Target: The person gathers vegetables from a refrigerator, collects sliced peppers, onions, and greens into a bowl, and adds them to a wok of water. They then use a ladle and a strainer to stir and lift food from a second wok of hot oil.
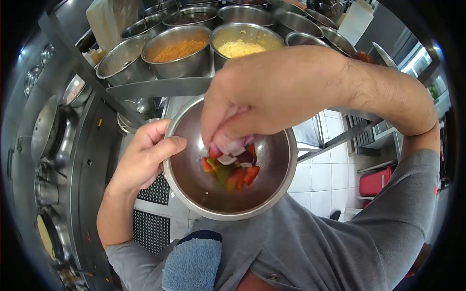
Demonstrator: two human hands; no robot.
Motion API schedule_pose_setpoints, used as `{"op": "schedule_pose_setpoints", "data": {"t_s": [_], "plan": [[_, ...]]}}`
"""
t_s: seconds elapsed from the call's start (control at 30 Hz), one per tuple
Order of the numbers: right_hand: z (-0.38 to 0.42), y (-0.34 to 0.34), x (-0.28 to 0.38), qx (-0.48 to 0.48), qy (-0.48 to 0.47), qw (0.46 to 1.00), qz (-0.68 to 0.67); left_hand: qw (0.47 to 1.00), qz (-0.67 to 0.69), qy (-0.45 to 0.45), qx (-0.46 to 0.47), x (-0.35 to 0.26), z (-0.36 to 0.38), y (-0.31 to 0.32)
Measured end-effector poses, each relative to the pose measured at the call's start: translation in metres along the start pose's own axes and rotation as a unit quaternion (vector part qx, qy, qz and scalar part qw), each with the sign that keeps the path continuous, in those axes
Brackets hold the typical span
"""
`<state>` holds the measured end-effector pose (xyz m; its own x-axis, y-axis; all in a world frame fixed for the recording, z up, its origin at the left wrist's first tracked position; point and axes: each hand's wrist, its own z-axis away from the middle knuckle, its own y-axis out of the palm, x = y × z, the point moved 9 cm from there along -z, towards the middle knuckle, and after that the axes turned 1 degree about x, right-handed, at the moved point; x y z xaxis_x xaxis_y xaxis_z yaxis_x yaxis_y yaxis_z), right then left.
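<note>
A steel bowl [272,189] is tilted toward me in front of my chest. My left hand [154,150] grips its left rim, thumb over the edge and fingers on the outside. Inside lie chopped vegetables: red pieces [236,179], green pieces [222,170] and pale purple onion pieces [227,159]. My right hand [233,109] reaches down into the bowl from above, its fingers closed together around onion pieces [235,147] just over the pile. Part of the far rim is hidden behind my right hand and wrist.
Beyond a metal rail [160,88] stand several steel containers, one with orange shreds [179,51], another with yellow food [240,48]. Pans [47,128] and a steel counter line the left. A blue cloth [191,264] hangs at my front. A red container [374,182] stands at right.
</note>
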<state>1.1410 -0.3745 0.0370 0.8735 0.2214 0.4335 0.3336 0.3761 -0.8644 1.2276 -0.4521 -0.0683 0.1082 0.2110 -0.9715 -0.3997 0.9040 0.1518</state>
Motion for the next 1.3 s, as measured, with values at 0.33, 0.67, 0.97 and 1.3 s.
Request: {"op": "schedule_pose_setpoints", "data": {"t_s": [0.33,0.67,0.97,1.3], "plan": [[0.082,-0.206,-0.171,-0.214,0.233,0.893,0.321,0.999,0.004,0.008,-0.039,0.002,0.02,-0.029],[0.065,-0.201,-0.313,-0.041,0.348,0.922,0.161,0.994,-0.044,-0.011,-0.098,-0.007,0.049,-0.084],[0.039,-0.223,-0.323,-0.066,0.298,0.906,0.294,0.995,-0.068,-0.01,-0.067,-0.027,0.033,-0.085],[0.03,-0.15,-0.372,0.046,0.382,0.897,0.216,0.995,-0.032,-0.026,-0.096,0.005,0.039,-0.105]]}}
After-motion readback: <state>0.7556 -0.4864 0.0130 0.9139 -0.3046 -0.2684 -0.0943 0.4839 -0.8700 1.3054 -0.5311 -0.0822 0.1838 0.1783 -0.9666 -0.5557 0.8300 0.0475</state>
